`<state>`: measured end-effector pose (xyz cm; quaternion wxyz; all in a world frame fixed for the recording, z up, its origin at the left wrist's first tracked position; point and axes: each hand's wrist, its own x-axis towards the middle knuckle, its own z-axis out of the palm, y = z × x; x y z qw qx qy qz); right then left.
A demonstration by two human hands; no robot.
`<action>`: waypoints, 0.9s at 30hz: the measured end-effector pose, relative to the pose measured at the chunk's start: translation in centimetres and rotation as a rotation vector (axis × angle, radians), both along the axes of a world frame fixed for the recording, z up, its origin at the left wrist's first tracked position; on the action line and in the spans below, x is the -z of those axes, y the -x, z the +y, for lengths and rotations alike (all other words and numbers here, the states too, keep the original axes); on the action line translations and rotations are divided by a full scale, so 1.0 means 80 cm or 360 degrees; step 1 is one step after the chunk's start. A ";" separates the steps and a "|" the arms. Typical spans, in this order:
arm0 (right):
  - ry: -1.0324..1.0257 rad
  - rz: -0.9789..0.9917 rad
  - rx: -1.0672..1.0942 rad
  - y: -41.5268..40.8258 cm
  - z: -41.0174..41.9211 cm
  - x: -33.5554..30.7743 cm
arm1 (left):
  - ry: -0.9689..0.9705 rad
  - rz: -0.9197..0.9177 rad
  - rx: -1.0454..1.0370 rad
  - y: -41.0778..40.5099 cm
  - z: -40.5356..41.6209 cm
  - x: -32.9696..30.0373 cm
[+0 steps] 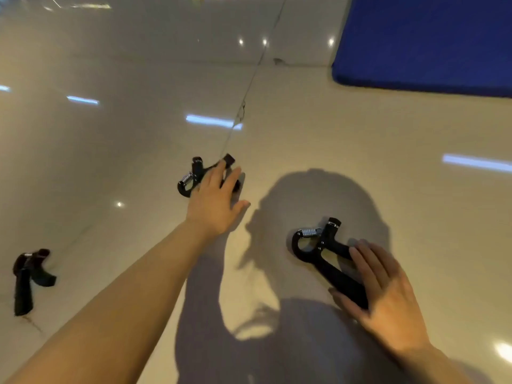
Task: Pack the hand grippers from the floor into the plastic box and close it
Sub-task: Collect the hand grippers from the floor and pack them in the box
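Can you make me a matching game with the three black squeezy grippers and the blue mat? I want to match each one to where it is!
Things:
1. far gripper
2. near gripper
3. lone gripper
4. blue mat

Places:
A. top right corner
B. under the left hand
C. far left, nobody touching it
D. under the right hand

Pairs: 1-B, 2-D, 3-C, 4-A

The floor (138,65) under me is glossy beige tile, a grout line running up the middle of the frame. Three black grippers lie on it: one at centre (194,176), one at lower right (318,245), one at far left (27,275). A blue mat (429,42) lies at upper right.
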<state>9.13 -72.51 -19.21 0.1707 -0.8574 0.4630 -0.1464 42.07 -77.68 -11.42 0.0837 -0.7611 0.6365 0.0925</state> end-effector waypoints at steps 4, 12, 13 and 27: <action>-0.0095 0.0143 0.0050 -0.002 -0.005 0.010 | -0.0014 0.0043 -0.0046 -0.020 -0.029 0.034; 0.0075 -0.0003 0.0063 0.002 0.008 0.008 | -0.0420 0.0051 -0.0011 -0.032 -0.077 0.042; 0.0075 0.0003 0.0065 0.002 0.007 0.007 | -0.0412 0.0052 0.0025 -0.034 -0.077 0.041; -0.0017 0.0039 0.0003 0.004 0.006 -0.002 | -0.0302 0.0119 0.0467 -0.025 -0.033 0.029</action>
